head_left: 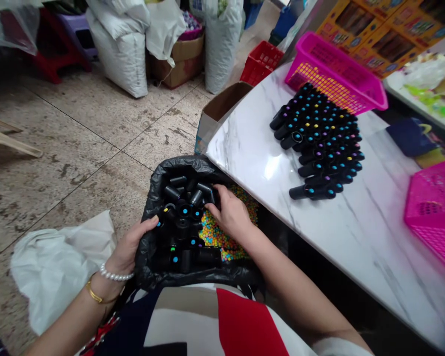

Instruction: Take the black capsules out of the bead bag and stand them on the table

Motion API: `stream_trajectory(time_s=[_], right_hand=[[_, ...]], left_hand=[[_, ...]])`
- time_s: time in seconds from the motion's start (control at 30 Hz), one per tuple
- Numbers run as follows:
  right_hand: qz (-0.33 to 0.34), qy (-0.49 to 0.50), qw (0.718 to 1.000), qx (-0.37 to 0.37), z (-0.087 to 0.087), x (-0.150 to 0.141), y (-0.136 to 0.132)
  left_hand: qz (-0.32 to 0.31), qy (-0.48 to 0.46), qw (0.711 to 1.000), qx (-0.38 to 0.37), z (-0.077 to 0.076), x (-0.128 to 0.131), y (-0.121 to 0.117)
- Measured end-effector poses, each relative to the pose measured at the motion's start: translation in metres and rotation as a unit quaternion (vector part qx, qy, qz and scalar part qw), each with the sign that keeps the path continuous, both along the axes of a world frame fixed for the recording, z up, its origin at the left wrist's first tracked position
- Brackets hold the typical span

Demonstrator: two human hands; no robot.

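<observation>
Left hand (pixel 128 242) clasps the rim of the bin (pixel 178 162), fingers partly hidden, probably to steady it. Tubes (pixel 181 225) lie inside, beside beads (pixel 226 237). Right hand (pixel 234 213) reaches in, fingers curled at a tube; whether they grip cannot be told. Table (pixel 252 158) edge flanks the bin; its surface spans to more tubes (pixel 319 141), bunched against a basket (pixel 337 74), perhaps for support.

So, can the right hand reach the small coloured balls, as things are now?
Probably yes: the right hand is just above the small coloured balls, and the black tubes lie mostly to their left, leaving many uncovered.
</observation>
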State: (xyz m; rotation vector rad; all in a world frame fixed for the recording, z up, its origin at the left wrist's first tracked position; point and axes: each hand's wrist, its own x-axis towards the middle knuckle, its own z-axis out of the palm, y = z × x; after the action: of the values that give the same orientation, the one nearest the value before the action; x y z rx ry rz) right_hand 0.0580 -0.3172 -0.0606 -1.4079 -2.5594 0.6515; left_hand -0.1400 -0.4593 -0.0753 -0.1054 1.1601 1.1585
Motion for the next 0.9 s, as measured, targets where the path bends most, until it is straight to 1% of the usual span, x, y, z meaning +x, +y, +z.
stream_trajectory(time_s=[0.07,0.17,0.2,0.27,0.33,0.4,0.5,0.6,0.67,0.7,0.77,0.83,0.87,0.9], right_hand=[[0.019,0.019,1.000,-0.010,0.003,0.008,-0.001],[0.032,0.016,0.999,-0.036,0.009,0.032,-0.017],[0.052,0.011,0.997,-0.060,0.011,0.040,-0.024],[0.116,0.003,0.987,-0.109,0.012,0.054,-0.035],[0.173,-0.017,0.977,-0.126,0.011,0.062,-0.040],[0.207,-0.058,0.971,-0.102,0.007,0.065,-0.039],[0.236,-0.117,0.965,-0.016,0.001,0.062,-0.033],[0.244,-0.141,0.956,0.084,-0.001,0.054,-0.030],[0.234,-0.153,0.952,0.120,0.000,0.046,-0.031],[0.237,-0.159,0.950,0.125,0.000,0.043,-0.032],[0.268,-0.159,0.943,0.115,0.000,0.036,-0.035],[0.312,-0.137,0.937,0.082,0.000,0.032,-0.038],[0.320,-0.117,0.938,0.059,0.000,0.031,-0.038],[0.314,-0.088,0.945,0.030,0.000,0.033,-0.037]], left_hand=[[0.005,-0.001,1.000,0.001,-0.002,0.000,-0.002],[0.017,-0.006,1.000,0.004,-0.006,0.000,-0.005],[0.021,-0.008,1.000,0.004,-0.006,-0.001,-0.005],[0.025,-0.012,1.000,0.001,-0.006,-0.002,-0.003],[0.020,-0.011,1.000,-0.008,-0.004,-0.003,-0.001],[0.009,-0.003,1.000,-0.009,-0.002,-0.003,0.001],[0.000,0.012,1.000,0.002,0.001,-0.001,0.002],[0.001,0.016,1.000,0.006,0.002,0.002,0.002],[0.004,0.009,1.000,0.011,0.003,0.004,0.002],[0.004,0.004,1.000,0.014,0.003,0.004,0.003],[0.003,-0.005,1.000,0.016,0.004,0.004,0.003],[0.003,-0.013,1.000,0.012,0.004,0.004,0.004],[0.004,-0.015,1.000,0.010,0.005,0.003,0.004],[0.008,-0.015,1.000,0.009,0.004,0.003,0.003]])
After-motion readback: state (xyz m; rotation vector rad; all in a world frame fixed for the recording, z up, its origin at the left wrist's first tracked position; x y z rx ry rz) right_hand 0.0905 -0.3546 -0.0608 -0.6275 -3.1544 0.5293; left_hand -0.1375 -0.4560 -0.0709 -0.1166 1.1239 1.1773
